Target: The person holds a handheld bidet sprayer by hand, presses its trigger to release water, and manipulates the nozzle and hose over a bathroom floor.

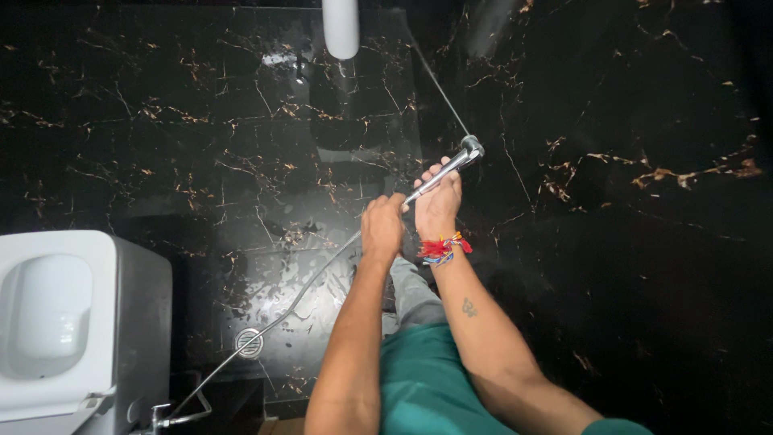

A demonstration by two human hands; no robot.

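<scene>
In both hands' grip: sprayer (451,167)

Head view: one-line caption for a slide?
Both hands, left hand and right hand, hold a chrome hand sprayer above black marble floor.

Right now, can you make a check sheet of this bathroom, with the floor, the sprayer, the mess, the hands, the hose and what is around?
Surface: black marble floor with gold veins, wet and shiny near the round drain.
Job's things: metal sprayer, pointed away from the person.
Clutter: nothing seen.
Grippers: right hand wrapped around the sprayer handle; left hand closed at its lower end, where the hose joins.
Cables: grey hose running down to a tap.
Surroundings: white toilet at left; white cylinder at top.
</scene>
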